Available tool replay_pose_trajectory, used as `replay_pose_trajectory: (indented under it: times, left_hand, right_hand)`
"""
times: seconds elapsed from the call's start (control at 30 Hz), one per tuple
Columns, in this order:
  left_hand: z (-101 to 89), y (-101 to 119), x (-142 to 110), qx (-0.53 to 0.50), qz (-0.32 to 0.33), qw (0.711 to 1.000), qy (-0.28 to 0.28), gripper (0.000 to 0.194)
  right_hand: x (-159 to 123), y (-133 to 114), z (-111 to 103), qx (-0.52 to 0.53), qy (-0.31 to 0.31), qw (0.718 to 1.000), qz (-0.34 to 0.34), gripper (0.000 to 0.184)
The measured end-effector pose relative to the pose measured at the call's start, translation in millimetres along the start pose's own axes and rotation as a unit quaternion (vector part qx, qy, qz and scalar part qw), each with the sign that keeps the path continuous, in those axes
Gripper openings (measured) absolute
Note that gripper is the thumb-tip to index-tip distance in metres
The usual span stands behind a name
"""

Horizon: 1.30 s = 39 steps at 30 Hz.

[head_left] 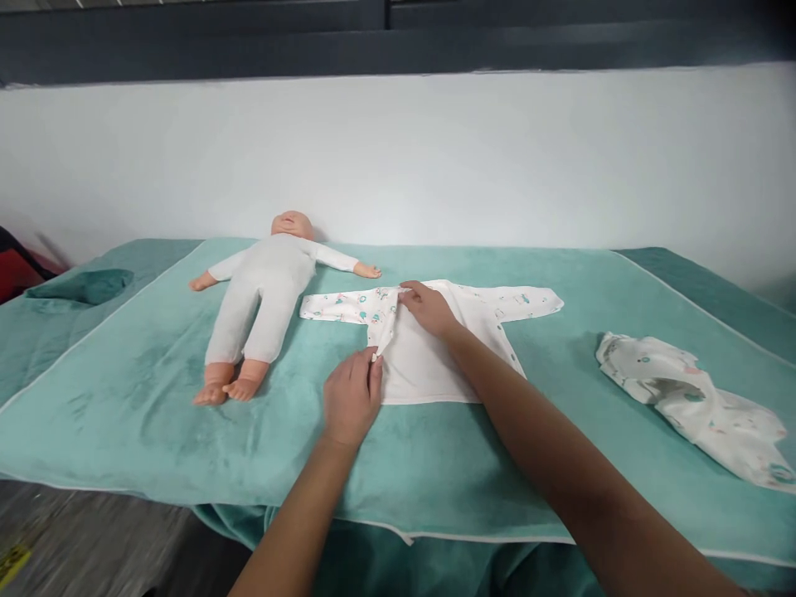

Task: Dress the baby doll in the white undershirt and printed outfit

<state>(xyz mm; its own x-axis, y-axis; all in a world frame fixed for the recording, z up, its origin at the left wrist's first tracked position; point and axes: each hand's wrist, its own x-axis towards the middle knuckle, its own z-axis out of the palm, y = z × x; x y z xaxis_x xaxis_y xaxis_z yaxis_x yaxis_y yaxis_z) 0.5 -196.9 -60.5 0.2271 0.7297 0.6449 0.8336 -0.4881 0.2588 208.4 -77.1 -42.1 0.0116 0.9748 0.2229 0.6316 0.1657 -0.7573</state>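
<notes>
A white baby shirt [429, 356] with a small print on its sleeves lies spread on the green blanket [155, 448], its front laid open. My left hand [352, 394] pinches the lower part of the shirt's left front flap. At the upper end of the same flap, near the neckline, my right hand [429, 307] grips the edge between thumb and fingers. Both sleeves stretch out sideways. Left of the shirt a baby doll [267, 282] in a white body suit lies on its back, arms spread, one hand close to the left sleeve.
A crumpled white printed baby garment [696, 406] lies at the right of the blanket. Behind the bed stands a white wall [398, 157] with a dark frame above it. A red and black item [16, 269] shows at the far left edge. Grey floor shows at lower left.
</notes>
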Motion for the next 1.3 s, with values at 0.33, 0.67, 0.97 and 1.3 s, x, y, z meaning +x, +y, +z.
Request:
replay_pose_trajectory:
  times: [0.33,0.67,0.97,1.3]
  left_hand:
    - [-0.8,16.6,9.9,0.017,0.082,0.996,0.031,0.02]
    - [5.2,23.4,4.5,-0.185,-0.073,0.98,0.019,0.022]
    - [4.2,28.7,11.5,-0.225,-0.056,0.968,-0.097,0.021]
    - [-4.5,30.0,-5.9,-0.234,-0.074,0.961,-0.124,0.053]
  right_hand:
    - [-3.5,-8.6,-12.7,0.264,-0.018,0.963,0.042,0.034]
    - [1.7,-0.8,-16.9,0.358,-0.037,0.93,0.079,0.035]
    - [0.4,-2.2,-19.7,0.444,-0.118,0.884,0.082,0.03]
    - [-0.1,-2.7,-10.8,0.285,-0.172,0.943,-0.012,0.028]
